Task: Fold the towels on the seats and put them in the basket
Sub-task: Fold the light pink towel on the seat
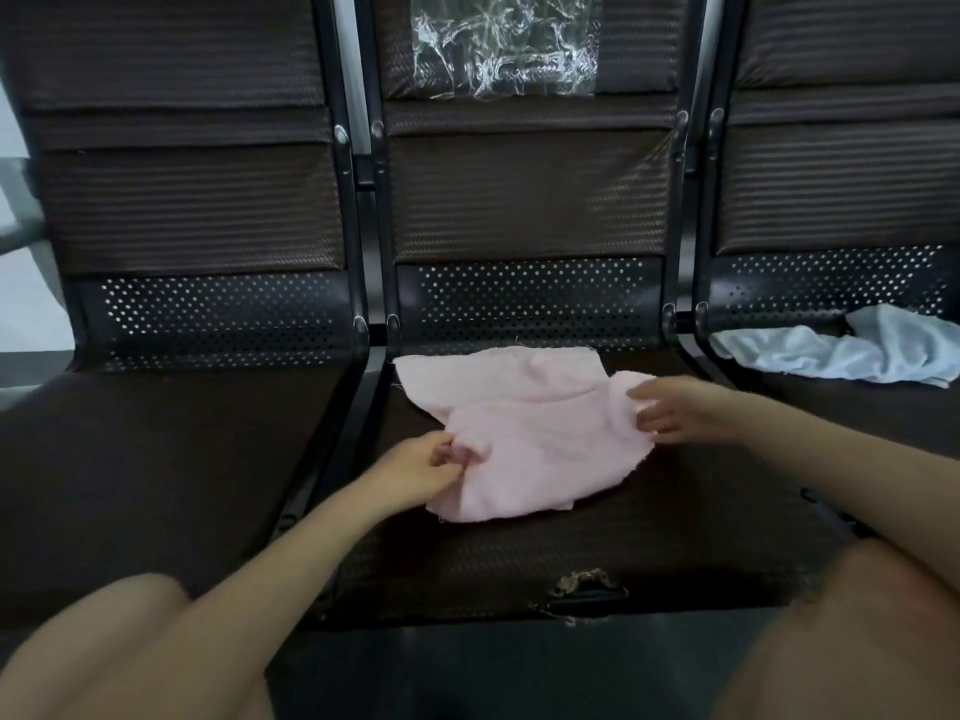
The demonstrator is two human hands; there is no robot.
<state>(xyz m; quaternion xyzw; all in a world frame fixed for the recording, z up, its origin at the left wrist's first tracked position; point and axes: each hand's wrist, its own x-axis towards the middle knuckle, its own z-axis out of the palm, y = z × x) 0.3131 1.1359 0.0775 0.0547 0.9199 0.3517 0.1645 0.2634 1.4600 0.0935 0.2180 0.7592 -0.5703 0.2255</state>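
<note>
A pale pink towel (524, 433) lies partly folded on the middle seat (519, 553), its near half doubled over the far half. My left hand (421, 467) pinches the towel's left edge. My right hand (675, 410) grips its right corner, thumb on top and fingers curled under. A light blue towel (841, 350) lies crumpled on the right seat, at the back. No basket is in view.
Three dark padded seats stand in a row with black metal frames (363, 324) between them. The left seat (156, 459) holds nothing. A crinkled clear plastic bag (506, 44) hangs on the middle backrest. The middle cushion is torn (582, 589) at its front edge.
</note>
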